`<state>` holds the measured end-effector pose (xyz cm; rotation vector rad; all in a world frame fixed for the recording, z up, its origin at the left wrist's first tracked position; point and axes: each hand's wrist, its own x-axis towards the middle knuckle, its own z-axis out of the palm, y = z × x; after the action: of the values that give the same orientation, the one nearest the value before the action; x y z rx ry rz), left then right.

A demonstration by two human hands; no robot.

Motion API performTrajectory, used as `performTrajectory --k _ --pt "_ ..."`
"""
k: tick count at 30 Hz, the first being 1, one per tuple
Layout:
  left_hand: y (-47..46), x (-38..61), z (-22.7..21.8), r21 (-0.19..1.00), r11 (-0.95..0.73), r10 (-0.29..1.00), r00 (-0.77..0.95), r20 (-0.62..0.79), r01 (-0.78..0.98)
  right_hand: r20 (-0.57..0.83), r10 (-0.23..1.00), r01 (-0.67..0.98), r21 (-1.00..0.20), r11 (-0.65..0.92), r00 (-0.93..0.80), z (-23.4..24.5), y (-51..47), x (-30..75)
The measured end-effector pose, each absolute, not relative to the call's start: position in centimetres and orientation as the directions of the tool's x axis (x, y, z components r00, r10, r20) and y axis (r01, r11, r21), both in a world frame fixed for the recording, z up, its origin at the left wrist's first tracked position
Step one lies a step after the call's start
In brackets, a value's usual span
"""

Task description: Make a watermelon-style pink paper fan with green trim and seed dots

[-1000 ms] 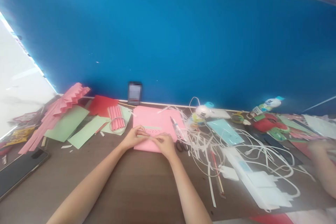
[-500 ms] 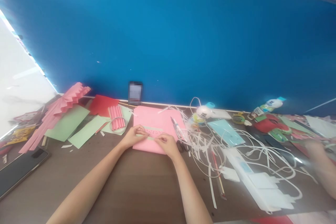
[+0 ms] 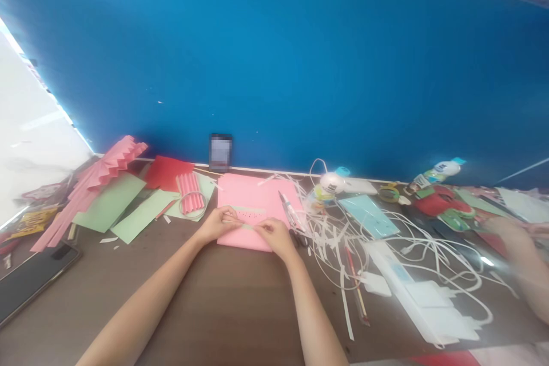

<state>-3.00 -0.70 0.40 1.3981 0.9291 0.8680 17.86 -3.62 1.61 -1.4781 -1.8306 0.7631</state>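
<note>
A pink sheet of paper (image 3: 257,186) lies on the table in front of me. On it is a small strip of pink paper with dark dots (image 3: 252,214), edged in green. My left hand (image 3: 218,223) pinches the strip's lower left edge between thumb and fingers. At the lower right edge, my right hand (image 3: 274,234) has its fingertips pressed together on the same strip. Scissors (image 3: 300,238) lie partly hidden just right of my right hand, with a white pen (image 3: 288,208) above them.
Left are green sheets (image 3: 143,214), a pleated pink paper fan (image 3: 107,166) and a phone (image 3: 32,280). To the right lie tangled white cables, a power strip (image 3: 401,286), a glue bottle (image 3: 332,183) and a blue packet (image 3: 369,215). Another person's arm (image 3: 521,257) reaches in at far right.
My hands stay at the strip, with only slight finger movement. The other person's arm at the far right has moved its hand farther in over the table.
</note>
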Motion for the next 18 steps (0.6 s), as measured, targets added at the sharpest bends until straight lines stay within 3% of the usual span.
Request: performTrajectory --k 7,13,18 --pt "-0.4 -3.3 0.0 0.996 0.081 0.913 0.399 -0.086 0.031 0.028 0.992 0.503 -0.860 0.088 -0.126 2.0 -3.6 20.1" --pt "-0.4 -3.4 0.5 0.996 0.072 0.905 0.417 -0.085 0.047 0.039 0.997 0.480 -0.875 0.070 -0.074 2.3 -3.5 20.6" --pt "-0.5 -3.4 0.5 0.993 0.101 0.932 0.356 -0.072 -0.062 0.074 0.996 0.415 -0.906 0.088 -0.050 1.9 -3.4 20.3"
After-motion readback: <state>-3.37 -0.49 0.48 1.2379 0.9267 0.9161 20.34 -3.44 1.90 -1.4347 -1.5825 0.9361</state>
